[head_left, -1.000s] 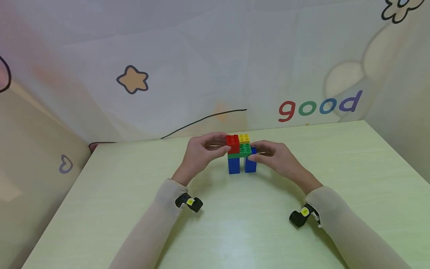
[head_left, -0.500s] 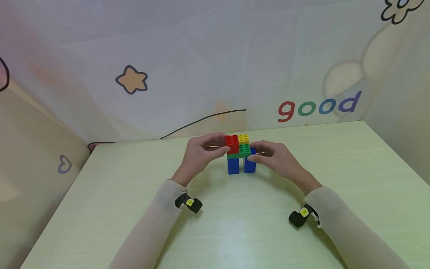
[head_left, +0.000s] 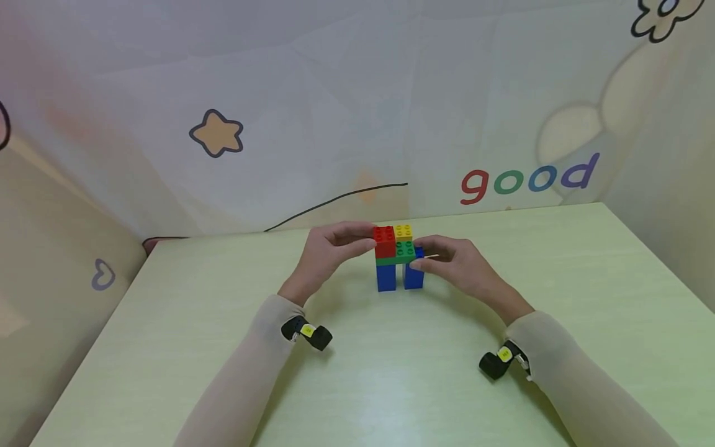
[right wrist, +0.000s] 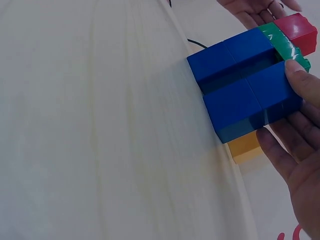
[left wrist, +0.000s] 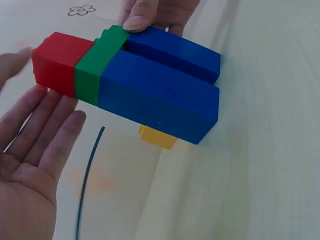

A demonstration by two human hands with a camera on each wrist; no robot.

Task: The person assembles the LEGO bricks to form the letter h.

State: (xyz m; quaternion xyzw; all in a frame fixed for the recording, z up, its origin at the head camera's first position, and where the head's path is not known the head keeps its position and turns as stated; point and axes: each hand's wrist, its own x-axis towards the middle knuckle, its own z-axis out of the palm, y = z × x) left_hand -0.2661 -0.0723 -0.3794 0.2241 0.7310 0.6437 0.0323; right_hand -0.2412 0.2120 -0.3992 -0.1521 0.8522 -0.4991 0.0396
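Toy building bricks form an upright stack with two blue brick columns [head_left: 386,279] as legs. Across them lies a green brick [head_left: 404,251], and a red brick [head_left: 384,241] sits on its left end. Behind the stack shows a yellow brick [head_left: 403,232], partly hidden by the blue columns in both wrist views. My left hand [head_left: 329,251] is beside the red brick, thumb and fingers spread loosely at its left edge. With thumb in front and fingers behind, my right hand [head_left: 460,264] pinches the right blue column [right wrist: 250,100] near its top.
The stack stands near the back of a pale wooden table [head_left: 357,372]. A printed cloth backdrop [head_left: 335,124] rises right behind the table's back edge. Each wrist wears a small black camera [head_left: 320,338].
My left thumb and fingers have loosened from the red brick and drawn slightly left. The right hand keeps its hold, and the stack stays in place; the head view has shifted slightly.
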